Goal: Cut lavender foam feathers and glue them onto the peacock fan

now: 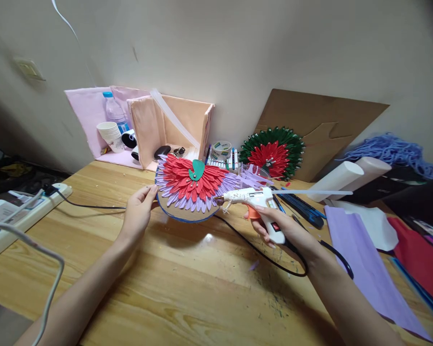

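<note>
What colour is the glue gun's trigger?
The trigger is orange, seen best in the head view.

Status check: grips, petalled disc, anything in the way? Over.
Left grip pinches petalled disc at left edge. Right grip holds glue gun, nozzle by purple petals. Disc's lower part bare. Black cord crosses table nearby.

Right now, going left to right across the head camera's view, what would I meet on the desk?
White power strip, stacked paper cups, left hand, red-and-purple petalled disc, white glue gun, red sheet.
</note>
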A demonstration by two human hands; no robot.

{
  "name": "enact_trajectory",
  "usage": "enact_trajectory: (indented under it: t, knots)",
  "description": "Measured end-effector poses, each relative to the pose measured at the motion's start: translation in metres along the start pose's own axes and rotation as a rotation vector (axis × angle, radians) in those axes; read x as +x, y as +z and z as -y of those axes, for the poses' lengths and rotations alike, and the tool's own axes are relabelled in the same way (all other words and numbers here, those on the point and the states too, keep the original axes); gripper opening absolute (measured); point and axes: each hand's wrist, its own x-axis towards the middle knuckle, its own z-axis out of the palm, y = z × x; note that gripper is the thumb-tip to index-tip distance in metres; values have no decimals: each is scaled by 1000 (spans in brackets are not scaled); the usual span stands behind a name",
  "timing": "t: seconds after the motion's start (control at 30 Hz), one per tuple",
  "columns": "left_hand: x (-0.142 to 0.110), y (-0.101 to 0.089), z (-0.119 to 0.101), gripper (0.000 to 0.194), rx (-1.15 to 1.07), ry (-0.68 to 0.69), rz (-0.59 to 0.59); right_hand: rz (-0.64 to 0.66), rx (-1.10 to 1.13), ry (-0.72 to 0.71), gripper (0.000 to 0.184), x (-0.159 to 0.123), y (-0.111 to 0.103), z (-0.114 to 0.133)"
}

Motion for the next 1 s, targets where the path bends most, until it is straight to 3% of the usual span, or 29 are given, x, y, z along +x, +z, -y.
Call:
enact_trajectory:
  t: [0.2, 1.0]
  knots:
    - [-1, 1, 0, 34, -10, -11, 7, 85, -59, 6, 34, -2, 8, 1]
    - [-5, 5, -1, 31, -8, -31, 67, 10, -235, -102, 43, 1, 11, -1]
